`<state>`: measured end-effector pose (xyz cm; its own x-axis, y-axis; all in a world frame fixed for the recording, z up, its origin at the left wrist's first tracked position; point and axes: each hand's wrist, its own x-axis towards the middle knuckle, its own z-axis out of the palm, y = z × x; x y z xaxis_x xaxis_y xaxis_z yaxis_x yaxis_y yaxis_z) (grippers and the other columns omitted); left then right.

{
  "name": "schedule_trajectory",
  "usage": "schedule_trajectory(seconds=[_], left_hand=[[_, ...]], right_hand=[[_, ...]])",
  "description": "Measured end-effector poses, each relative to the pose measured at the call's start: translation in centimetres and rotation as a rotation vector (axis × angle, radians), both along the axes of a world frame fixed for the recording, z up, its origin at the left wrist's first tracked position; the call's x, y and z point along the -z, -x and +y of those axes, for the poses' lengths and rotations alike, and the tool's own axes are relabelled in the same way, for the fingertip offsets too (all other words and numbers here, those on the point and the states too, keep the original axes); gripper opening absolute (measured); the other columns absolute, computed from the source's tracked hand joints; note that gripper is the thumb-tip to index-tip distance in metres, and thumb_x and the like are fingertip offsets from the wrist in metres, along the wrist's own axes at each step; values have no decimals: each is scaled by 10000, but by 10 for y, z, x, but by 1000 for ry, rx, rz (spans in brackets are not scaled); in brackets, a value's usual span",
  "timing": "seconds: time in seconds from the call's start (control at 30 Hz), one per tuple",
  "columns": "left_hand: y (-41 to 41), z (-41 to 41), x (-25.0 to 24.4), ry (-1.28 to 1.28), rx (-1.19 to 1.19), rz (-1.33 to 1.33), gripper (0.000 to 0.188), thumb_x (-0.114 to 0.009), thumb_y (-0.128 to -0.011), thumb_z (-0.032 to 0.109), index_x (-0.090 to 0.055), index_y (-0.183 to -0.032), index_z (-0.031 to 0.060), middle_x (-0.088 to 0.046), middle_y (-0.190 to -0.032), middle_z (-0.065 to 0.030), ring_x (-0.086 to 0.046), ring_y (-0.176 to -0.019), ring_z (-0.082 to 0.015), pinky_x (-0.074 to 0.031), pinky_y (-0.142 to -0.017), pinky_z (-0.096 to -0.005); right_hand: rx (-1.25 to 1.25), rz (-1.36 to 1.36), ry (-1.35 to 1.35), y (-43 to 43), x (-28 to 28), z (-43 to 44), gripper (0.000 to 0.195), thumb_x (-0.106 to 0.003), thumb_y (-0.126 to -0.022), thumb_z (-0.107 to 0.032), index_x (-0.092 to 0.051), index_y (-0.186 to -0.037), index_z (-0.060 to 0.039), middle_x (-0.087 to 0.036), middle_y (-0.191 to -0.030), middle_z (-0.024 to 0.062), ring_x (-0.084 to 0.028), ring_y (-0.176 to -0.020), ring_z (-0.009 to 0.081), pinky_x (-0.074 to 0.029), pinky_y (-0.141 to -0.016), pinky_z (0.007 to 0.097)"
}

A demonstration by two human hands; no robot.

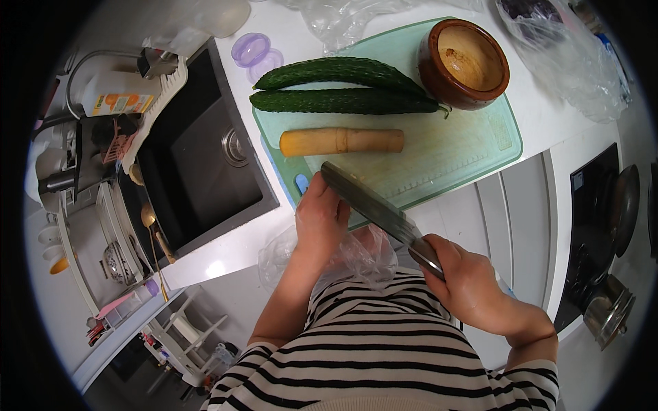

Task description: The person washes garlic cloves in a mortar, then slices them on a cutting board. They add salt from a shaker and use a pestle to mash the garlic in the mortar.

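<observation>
My right hand [470, 282] is wrapped around the handle of a broad-bladed kitchen knife [367, 203]. The blade slants up and left over the near edge of the green cutting board [452, 146]. Close by the blade's far end is my left hand [323, 216], its fingers curled. The blade partly hides those fingers, so whether they grip anything cannot be told. Beyond the knife, a short bamboo-like rod [342, 142] lies across the board. Two long dark green cucumbers [339, 101] rest side by side behind it. A brown glazed bowl [429, 67] stands at the board's far right.
Left of the board is a dark sink [200, 138]. A clear plastic bag [367, 251] hangs at the counter's front edge, beneath my hands. Purple lids [252, 50] lie behind the sink corner. Another plastic bag [570, 72] sits back right, and a black cooktop [591, 231] is further right.
</observation>
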<state>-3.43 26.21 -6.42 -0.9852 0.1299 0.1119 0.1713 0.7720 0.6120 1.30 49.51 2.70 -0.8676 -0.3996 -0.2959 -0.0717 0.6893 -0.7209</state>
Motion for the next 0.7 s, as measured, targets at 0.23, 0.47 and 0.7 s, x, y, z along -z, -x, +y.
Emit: schedule_trajectory(seconds=[0.23, 0.47, 0.7], left_hand=[[3, 2, -5, 3, -1, -39, 248, -634, -675, -47, -615, -910, 29, -548, -939, -116, -589, -775, -344, -499, -646, -412], [4, 2, -7, 17, 9, -85, 233, -625, -687, -38, -619, -909, 34, -510, -868, -119, -572, -747, -339, -483, -641, -412], [5, 2, -9, -15, 23, -93, 247, -610, -695, -52, -630, -923, 39, -514, -854, -116, -572, -739, -334, -481, -645, -406]], right_hand=[[10, -50, 10, 0, 1, 0, 406, -640, -804, -104, -453, -1152, -11, -608, -800, 179, -608, -648, 373, -493, -544, 431], [39, -276, 77, 15, -5, 9, 334, -604, -853, -145, -456, -1121, -11, -604, -712, 214, -592, -652, 411, -472, -582, 472], [20, -280, 129, 24, 3, 12, 327, -583, -875, -163, -446, -1106, 23, -601, -712, 243, -582, -671, 445, -467, -609, 488]])
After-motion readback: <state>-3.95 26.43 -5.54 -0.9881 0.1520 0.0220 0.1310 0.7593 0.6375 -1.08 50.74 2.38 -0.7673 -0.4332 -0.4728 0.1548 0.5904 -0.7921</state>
